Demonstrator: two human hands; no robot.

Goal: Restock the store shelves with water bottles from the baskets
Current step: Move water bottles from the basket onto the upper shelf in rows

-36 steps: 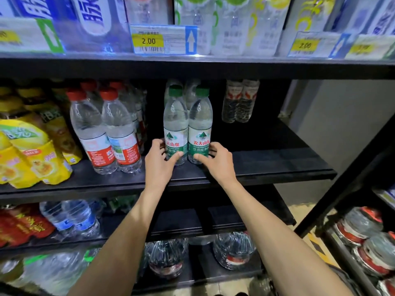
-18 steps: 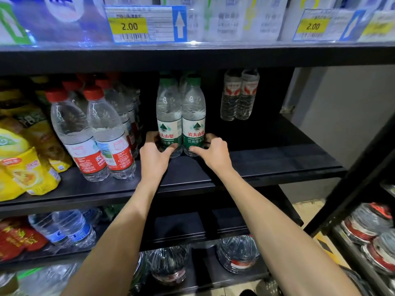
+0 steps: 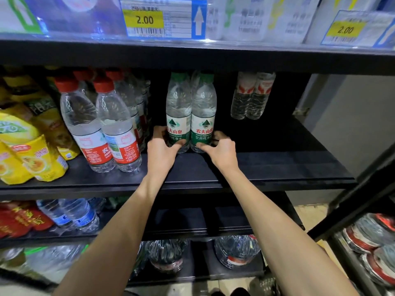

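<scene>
Two green-capped water bottles stand upright side by side on the black middle shelf (image 3: 277, 165). My left hand (image 3: 160, 150) grips the base of the left bottle (image 3: 178, 112), thumb in front and fingers round its left side. My right hand (image 3: 220, 150) grips the base of the right bottle (image 3: 203, 112), with its thumb across the front of the label. More green caps show behind this pair. No basket is in view.
Red-capped water bottles (image 3: 100, 124) stand in rows to the left, with yellow snack bags (image 3: 27, 154) beyond them. Two small bottles (image 3: 252, 97) stand at the back right. The upper shelf edge (image 3: 192, 54) hangs low overhead. Large water jugs (image 3: 235, 251) sit on the bottom shelf.
Both hands have slid the pair of green-capped bottles further back on the shelf. The camera has come closer and tilted down a little.
</scene>
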